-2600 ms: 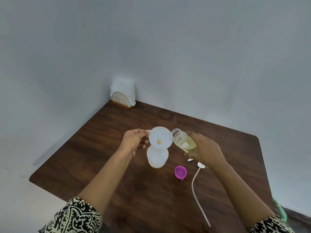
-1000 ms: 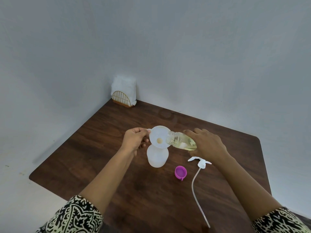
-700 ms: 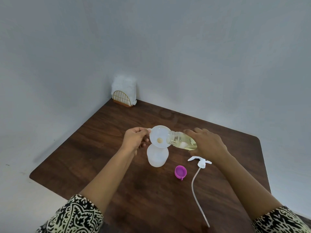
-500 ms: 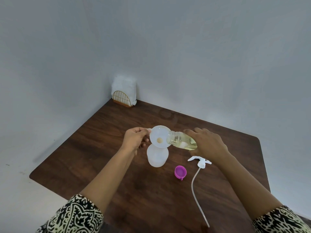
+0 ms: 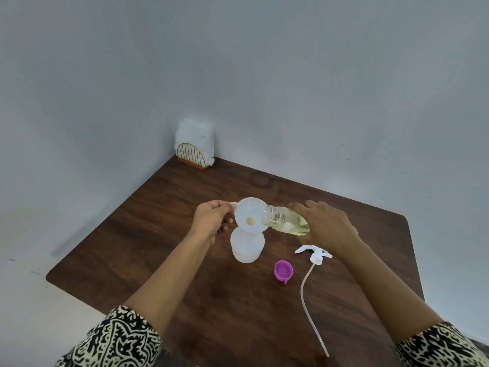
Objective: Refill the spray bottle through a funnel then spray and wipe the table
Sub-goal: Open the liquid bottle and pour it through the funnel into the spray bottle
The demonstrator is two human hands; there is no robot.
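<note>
**Pouring refill into funnel – light stuff, tippy setup**

My left hand (image 5: 211, 221) pinches the funnel (image 5: 250, 215) by its small side tab, thumb & fingers together on it. Funnel sits in the neck of the spray bottle (image 5: 247, 247), which stands upright mid-worktop (image 5: 164, 234). My right hand (image 5: 328, 227) is wrapped round the refill bottle (image 5: 285, 223), tipped nearly flat, its open mouth over the funnel rim. Yellowish liquid inside; a little shows at the funnel's hole.

Handling, as I judge it: spray bottle is thin plastic, prob. near empty, so light & easy to knock over – funnel on top makes it top-heavy. Best hold is the tab or bottle neck. Refill bottle looks smooth, poss. slippery if wet; grip round the body, not the neck.

Pink cap (image 5: 283, 270) & trigger head w/ long tube (image 5: 315, 255) lie apart, right of the bottle. Napkin holder (image 5: 194, 148) at far corner.
</note>
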